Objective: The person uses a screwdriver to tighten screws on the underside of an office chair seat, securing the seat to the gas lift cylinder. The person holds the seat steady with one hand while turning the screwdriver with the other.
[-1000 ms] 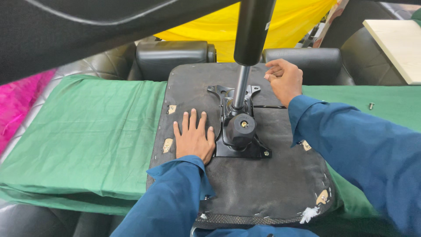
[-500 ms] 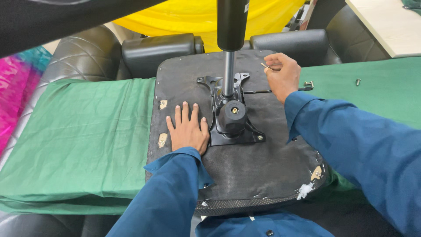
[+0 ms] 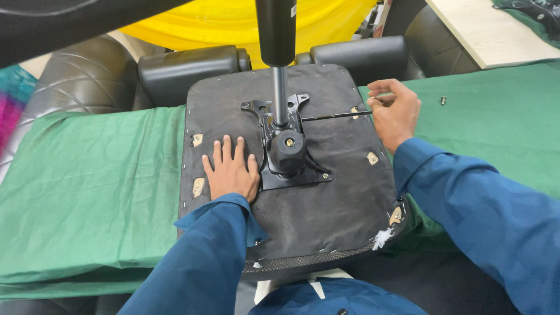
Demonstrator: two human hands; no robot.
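Observation:
An upturned black chair seat point(image 3: 326, 210) lies on a green cloth, its underside facing me. A black metal tilt mechanism point(image 3: 287, 153) is bolted at its middle, with a gas-lift column point(image 3: 276, 35) rising from it. My left hand point(image 3: 231, 172) rests flat, fingers spread, on the seat just left of the mechanism. My right hand point(image 3: 394, 112) is at the seat's right edge, fingers pinched on the end of a thin black lever rod point(image 3: 335, 115) that runs left into the mechanism.
The green cloth point(image 3: 87, 181) covers the work surface on both sides. Black padded armrests point(image 3: 186, 67) lie behind the seat. A small bolt point(image 3: 443, 101) sits on the cloth at right. A pale board point(image 3: 490, 35) is at the far right, with yellow fabric point(image 3: 221, 23) behind.
My right hand has moved outward from the seat's top right to its right edge, and the thin rod now shows between it and the mechanism. My left hand stays flat.

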